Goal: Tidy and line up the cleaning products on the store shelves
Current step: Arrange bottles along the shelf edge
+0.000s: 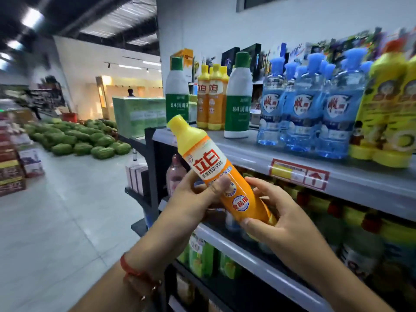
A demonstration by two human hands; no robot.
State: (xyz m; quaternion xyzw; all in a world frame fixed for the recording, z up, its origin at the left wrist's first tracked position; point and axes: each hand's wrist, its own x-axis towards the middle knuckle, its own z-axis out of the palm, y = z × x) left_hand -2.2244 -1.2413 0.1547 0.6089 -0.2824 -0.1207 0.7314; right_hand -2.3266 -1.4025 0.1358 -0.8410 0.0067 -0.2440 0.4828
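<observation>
Orange bottle (pixel 216 174), yellow cap, label facing up: held tilted in front of the top shelf (pixel 247 152), off its left front corner, cap toward upper left. Left hand (pixel 198 194) grips its middle, thumb pressed across the label. Right hand (pixel 276 219) wraps the base, fingers curled round it. On the shelf, left end: two white-and-green bottles (pixel 238 97) flanking a group of small orange bottles (pixel 210 97). Further right: blue bottles (pixel 301 109), then yellow bottles (pixel 387 104) near the front edge.

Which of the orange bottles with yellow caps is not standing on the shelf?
The one held tilted in both hands; the others stand upright on the top shelf.
</observation>
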